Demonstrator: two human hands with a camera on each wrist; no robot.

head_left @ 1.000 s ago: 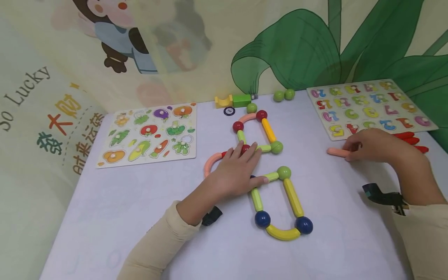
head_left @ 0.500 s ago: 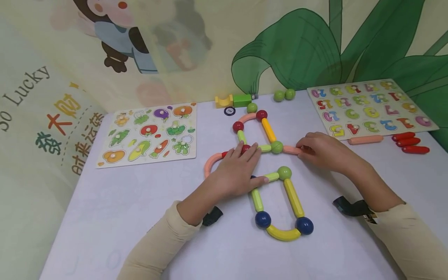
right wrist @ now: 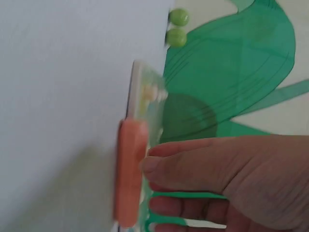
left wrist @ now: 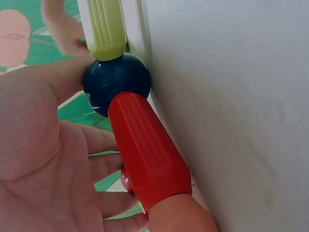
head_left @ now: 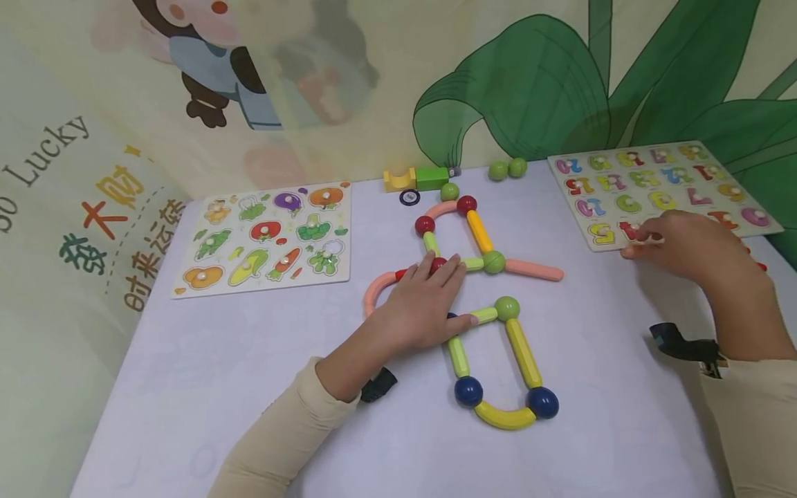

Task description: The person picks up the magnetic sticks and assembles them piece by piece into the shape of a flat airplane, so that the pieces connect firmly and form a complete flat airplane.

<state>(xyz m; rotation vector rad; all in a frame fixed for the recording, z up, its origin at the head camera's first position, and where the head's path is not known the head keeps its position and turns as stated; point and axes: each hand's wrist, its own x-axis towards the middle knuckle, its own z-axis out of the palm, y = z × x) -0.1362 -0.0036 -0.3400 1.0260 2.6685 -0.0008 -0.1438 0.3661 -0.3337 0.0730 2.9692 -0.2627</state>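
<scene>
A figure of magnetic sticks and balls lies on the white table, with a pink stick (head_left: 535, 270) reaching right from its green ball (head_left: 494, 262). My left hand (head_left: 414, 311) rests over the figure's middle, fingers extended across a red ball (head_left: 438, 265). In the left wrist view, its thumb lies against a dark blue ball (left wrist: 116, 79), which joins a red stick (left wrist: 149, 150) and a yellow-green stick (left wrist: 104, 29). At the number board, my right hand (head_left: 691, 245) has its thumb touching another pink stick (right wrist: 129, 174); its fingers look straight, not curled round it.
A number puzzle board (head_left: 591, 214) stands at the back right, and a vegetable puzzle board (head_left: 299, 280) at the left. Green balls (head_left: 507, 169), a yellow-and-green toy piece (head_left: 423, 180) and a round black disc (head_left: 409, 198) lie near the wall. Red sticks are mostly hidden by the right hand.
My right hand brought a pink stick to the green ball, let it go there, then moved back right to the other pink stick. My left hand has stayed in place.
</scene>
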